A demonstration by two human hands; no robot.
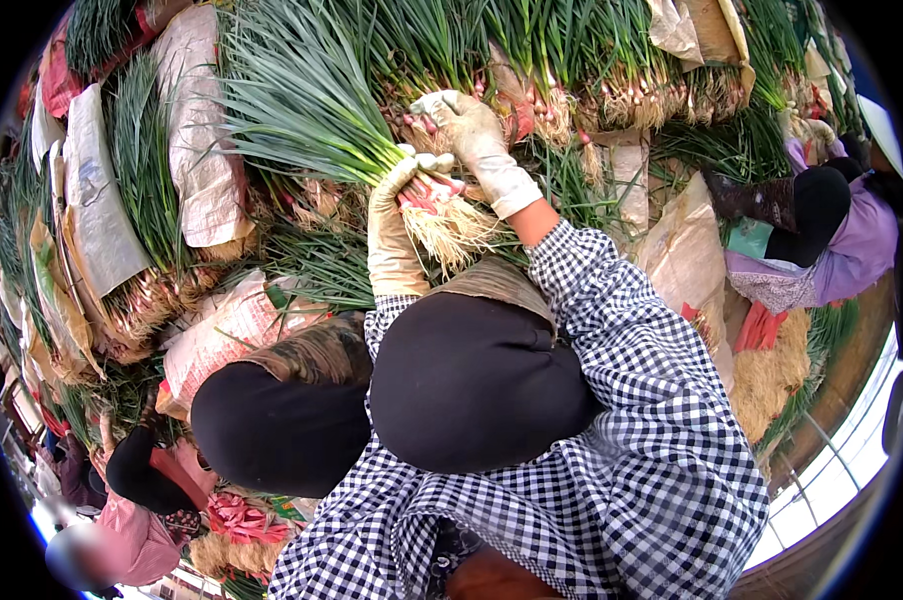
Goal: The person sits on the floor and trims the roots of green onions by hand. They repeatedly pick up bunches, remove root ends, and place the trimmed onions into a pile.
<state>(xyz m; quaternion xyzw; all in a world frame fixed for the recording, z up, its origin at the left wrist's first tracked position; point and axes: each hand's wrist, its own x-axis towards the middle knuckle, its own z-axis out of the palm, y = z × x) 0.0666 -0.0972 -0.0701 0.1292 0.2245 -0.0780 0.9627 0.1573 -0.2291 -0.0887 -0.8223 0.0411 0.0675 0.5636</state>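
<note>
My left hand [400, 195], in a pale glove, is closed around a bunch of green garlic plants [440, 191]. The long green leaves fan out to the upper left, and the reddish stem bases and pale roots hang out on the right side of the fist. My right hand [459, 124], gloved too, is just above and to the right, at the reddish ends of other plants [421, 124] lying in the row; its fingertips are partly hidden, so I cannot tell whether it grips any. More plants with bulbs [553, 97] lie beyond it.
Woven sacks [200, 150] cover bundles at the left, and a printed sack [215, 341] lies beside my knee. Loose leaves [316, 262] cover the ground before me. A co-worker in purple [856, 232] sits at the right; another in pink [140, 536] is at lower left.
</note>
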